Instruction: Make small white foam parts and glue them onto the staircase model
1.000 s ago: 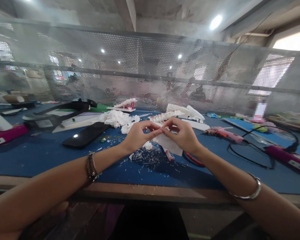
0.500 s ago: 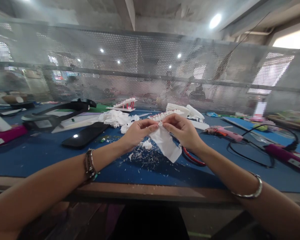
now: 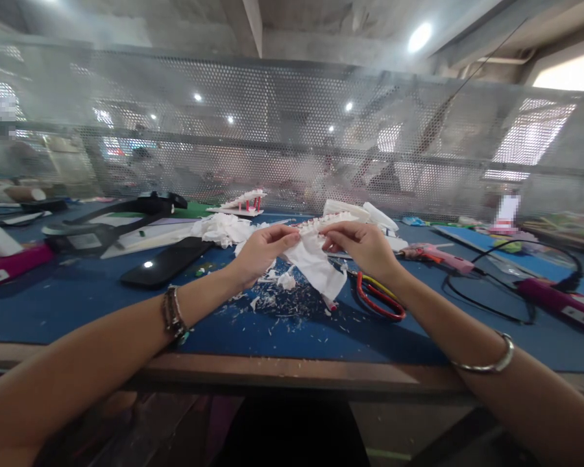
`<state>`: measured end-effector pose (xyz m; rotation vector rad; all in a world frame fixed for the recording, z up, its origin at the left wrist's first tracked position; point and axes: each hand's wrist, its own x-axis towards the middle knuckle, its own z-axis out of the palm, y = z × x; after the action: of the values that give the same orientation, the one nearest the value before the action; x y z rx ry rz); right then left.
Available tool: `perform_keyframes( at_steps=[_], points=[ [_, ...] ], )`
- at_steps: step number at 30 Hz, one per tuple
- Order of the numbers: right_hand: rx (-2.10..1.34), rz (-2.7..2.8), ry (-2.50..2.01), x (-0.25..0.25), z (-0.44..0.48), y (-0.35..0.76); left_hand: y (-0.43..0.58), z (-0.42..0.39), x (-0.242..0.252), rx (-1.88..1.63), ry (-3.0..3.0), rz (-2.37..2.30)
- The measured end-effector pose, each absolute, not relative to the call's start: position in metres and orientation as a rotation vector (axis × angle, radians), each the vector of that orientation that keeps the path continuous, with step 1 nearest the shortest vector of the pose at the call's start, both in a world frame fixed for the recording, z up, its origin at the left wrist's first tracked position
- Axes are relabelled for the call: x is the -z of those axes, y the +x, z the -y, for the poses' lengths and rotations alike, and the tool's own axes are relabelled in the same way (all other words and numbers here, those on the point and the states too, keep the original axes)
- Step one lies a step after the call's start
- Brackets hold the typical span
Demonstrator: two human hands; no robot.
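My left hand (image 3: pixel 267 251) pinches the upper left corner of a thin white sheet (image 3: pixel 316 264) between thumb and fingers. At the sheet's upper right edge, my right hand (image 3: pixel 360 250) is closed, its fingertips pressed together. The crumpled sheet hangs down between both hands. Behind them lies a white piece with a bumpy edge (image 3: pixel 333 219). Small white scraps (image 3: pixel 286 281) and shavings are scattered on the blue mat (image 3: pixel 214 331) beneath. Red-and-yellow handled pliers (image 3: pixel 382 301) lie below my right hand.
Crumpled white paper (image 3: pixel 222 228) and a black phone (image 3: pixel 165 263) lie at left, beside a black strapped device (image 3: pixel 78 237). A small white model with red posts (image 3: pixel 247 206) stands behind. At right are a pink glue gun (image 3: pixel 438 257), black cable and purple power strip (image 3: pixel 564 305).
My hands have moved slightly apart, and the top of the white sheet is spread wider. More of the pliers' handles now shows beside my right hand.
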<state>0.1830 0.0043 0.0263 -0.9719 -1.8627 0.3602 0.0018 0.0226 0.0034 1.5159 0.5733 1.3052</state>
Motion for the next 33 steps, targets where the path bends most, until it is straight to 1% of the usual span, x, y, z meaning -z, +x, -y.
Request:
perform_keyframes(
  at_steps=[3,5,8,11,16,19,24,26,29,33],
  points=[
    [-0.079,1.919,-1.076,-0.027,-0.005,0.187,0.0,-0.022,-0.005,-1.301,1.538,-0.628],
    [-0.006,1.912,-1.028,-0.028,-0.001,0.185,0.0,-0.021,-0.005,-1.266,1.555,-0.67],
    [-0.113,1.95,-0.881,-0.026,0.007,0.176,0.003,-0.017,-0.004,-1.226,1.565,-0.696],
    [-0.211,2.005,-0.829,-0.022,0.012,0.167,0.006,-0.015,-0.003,-1.199,1.554,-0.694],
    [-0.217,1.985,-0.841,-0.017,0.011,0.164,0.007,-0.012,-0.003,-1.168,1.496,-0.663],
    [-0.178,1.989,-0.839,-0.019,0.012,0.166,0.006,-0.013,-0.003,-1.167,1.484,-0.643],
    [0.131,2.114,-0.831,-0.025,0.014,0.17,0.006,-0.016,-0.002,-1.14,1.524,-0.649],
    [0.199,2.131,-0.817,-0.026,0.014,0.171,0.006,-0.017,-0.001,-1.135,1.555,-0.656],
    [0.191,2.13,-0.804,-0.026,0.014,0.171,0.007,-0.017,0.0,-1.13,1.588,-0.654],
    [0.045,2.065,-0.853,-0.024,0.012,0.169,0.009,-0.016,0.0,-1.132,1.578,-0.626]
  ],
)
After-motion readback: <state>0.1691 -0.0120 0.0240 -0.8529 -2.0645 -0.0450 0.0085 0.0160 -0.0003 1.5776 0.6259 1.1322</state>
